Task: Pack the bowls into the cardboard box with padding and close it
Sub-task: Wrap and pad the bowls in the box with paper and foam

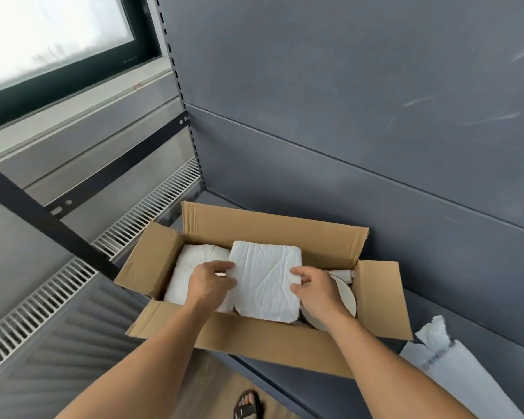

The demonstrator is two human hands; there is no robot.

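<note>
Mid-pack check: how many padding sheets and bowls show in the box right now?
Padding: 2, the held sheet and the left sheet
Bowls: 1 showing, others may be covered
Total: 3

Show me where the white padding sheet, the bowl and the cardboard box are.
white padding sheet (265, 276): head view, its creased middle.
bowl (346, 293): head view, its pale side.
cardboard box (273, 228): head view, its far flap.

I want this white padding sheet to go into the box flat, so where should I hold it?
Probably by its two side edges, coming in from left and right. The padding sheet is a wide, flat, creased square over the cardboard box, so a one-sided grip would likely let it sag. The left hand and right hand pinch those edges.
</note>
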